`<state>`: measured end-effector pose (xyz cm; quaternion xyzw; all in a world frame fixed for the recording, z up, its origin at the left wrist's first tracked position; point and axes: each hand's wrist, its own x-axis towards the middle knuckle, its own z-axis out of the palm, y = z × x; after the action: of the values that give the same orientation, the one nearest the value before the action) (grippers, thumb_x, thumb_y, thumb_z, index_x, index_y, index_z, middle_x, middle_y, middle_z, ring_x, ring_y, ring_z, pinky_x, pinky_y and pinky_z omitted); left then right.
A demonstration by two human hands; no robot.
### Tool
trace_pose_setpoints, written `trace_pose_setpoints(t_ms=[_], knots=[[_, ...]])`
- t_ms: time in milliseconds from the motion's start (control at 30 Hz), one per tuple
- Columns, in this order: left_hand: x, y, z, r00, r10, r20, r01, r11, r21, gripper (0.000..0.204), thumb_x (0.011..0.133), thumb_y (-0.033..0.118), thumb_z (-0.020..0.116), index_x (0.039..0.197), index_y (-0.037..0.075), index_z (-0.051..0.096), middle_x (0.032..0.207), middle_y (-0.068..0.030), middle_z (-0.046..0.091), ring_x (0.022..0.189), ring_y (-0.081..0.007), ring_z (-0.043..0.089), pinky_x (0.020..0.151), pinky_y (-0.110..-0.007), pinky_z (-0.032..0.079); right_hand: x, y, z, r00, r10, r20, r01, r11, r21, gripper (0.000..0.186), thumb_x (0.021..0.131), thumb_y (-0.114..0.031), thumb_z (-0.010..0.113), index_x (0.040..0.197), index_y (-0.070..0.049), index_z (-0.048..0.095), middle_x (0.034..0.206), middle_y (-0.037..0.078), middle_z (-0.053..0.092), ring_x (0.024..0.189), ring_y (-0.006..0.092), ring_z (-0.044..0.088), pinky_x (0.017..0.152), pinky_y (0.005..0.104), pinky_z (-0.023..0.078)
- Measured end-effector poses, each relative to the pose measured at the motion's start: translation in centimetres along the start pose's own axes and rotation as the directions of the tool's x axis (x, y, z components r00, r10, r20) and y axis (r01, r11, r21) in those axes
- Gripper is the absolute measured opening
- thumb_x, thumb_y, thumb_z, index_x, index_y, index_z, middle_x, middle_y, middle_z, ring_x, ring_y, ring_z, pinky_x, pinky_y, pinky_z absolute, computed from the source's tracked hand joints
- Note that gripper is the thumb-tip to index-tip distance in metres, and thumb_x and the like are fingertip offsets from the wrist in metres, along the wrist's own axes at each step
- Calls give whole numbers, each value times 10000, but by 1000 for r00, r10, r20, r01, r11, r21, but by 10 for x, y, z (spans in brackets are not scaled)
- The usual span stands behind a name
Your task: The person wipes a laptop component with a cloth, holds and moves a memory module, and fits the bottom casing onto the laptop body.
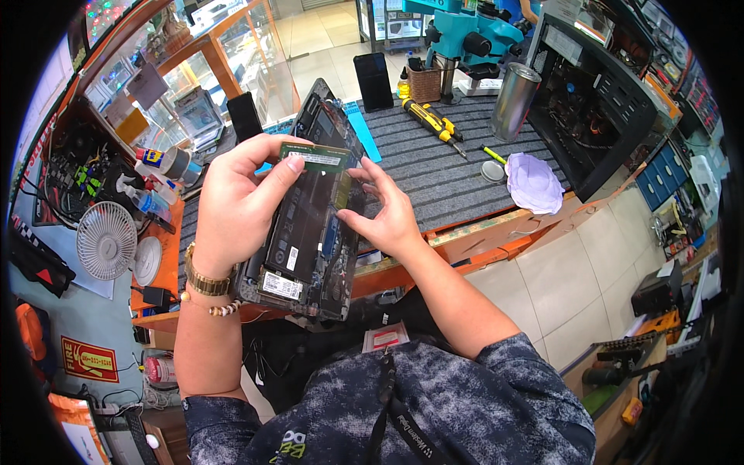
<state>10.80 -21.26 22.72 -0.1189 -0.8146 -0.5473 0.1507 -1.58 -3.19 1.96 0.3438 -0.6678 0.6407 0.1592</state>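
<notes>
An opened laptop (301, 221), its inner parts bare, tilts upward in front of me over the table's near edge. Between thumb and fingers, my left hand (236, 203) pinches a green memory module (314, 157) above the laptop's upper part. My right hand (390, 213) is at the laptop's right edge, thumb and bent fingers apart, with the tips at or touching the inside near the board. Whether it bears any of the laptop's weight, I cannot tell. Low on the laptop sits a white-labelled drive card (280, 285).
On the ribbed grey mat (422, 174) lie a yellow-black screwdriver (435, 126), a blue ruler (362, 132) and a purple cloth (535, 184). A metal tumbler (515, 101) stands near an open computer case (593, 101). To the left is a white fan (108, 240); dark phones (373, 81) stand behind.
</notes>
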Motion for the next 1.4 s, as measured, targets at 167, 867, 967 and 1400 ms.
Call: trace_pose_setpoints(t_ms=[167,867,967,1400], knots=[[-1,0,0,1000,-6,-7,6,1000,12,224,1111,106,682,1232,-72,746,1118,-54,781,1020,-87,699,917,-269,578,5,1,-6,999,6,39,-5,1000,-23,1023,788,-194,977,1645,10,456,1436,173,707,1316,323,668,1111,443,544],[1,-7,3,998,-30,-52,27,998,-62,177,1048,83,765,1172,-41,784,1000,-7,790,863,-40,667,771,-224,542,41,-98,-47,950,148,274,-285,765,578,287,1071,-126,758,1314,-18,651,1166,61,734,1040,132,711,944,315,594],[1,-7,2,999,-30,-30,28,997,-69,203,1015,65,800,1180,-52,776,1041,-38,803,913,-73,704,837,-250,578,47,-109,-22,946,153,285,-310,678,666,215,1082,-103,731,1261,-18,648,1109,90,756,946,150,737,851,316,602],[4,-7,4,996,95,0,-94,992,80,349,1033,10,723,1378,-27,687,1533,-118,580,1284,-175,649,1102,-354,538,31,6,-48,786,514,345,-581,421,696,138,1083,-139,690,1159,-29,657,994,104,772,803,188,733,694,364,610]])
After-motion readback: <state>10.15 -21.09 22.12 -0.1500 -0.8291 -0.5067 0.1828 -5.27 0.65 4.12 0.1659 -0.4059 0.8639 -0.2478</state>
